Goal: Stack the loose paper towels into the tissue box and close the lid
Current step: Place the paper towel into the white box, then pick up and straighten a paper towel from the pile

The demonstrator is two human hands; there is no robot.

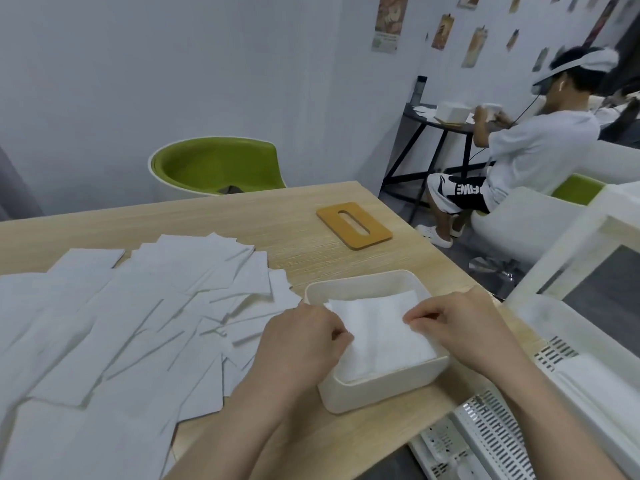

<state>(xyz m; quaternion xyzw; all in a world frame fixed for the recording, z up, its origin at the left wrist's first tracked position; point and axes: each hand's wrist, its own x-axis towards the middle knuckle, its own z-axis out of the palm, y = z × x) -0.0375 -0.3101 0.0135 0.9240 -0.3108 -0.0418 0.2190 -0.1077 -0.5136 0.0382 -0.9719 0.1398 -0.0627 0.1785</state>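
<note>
At the near edge of the worktop (346, 216), both hands curl their fingers onto one white paper towel (381, 336) lying in the open tissue box (377, 386), the left hand (304, 336) pinching its left edge and the right hand (450, 325) its right edge; it should be lowered flat and square to the walls, corners pressed in. The box's long axis runs from near right to far left. Farther left lie the loose paper towels (121, 323), and beyond sits the wooden lid (353, 225), slot up, well apart from the box.
</note>
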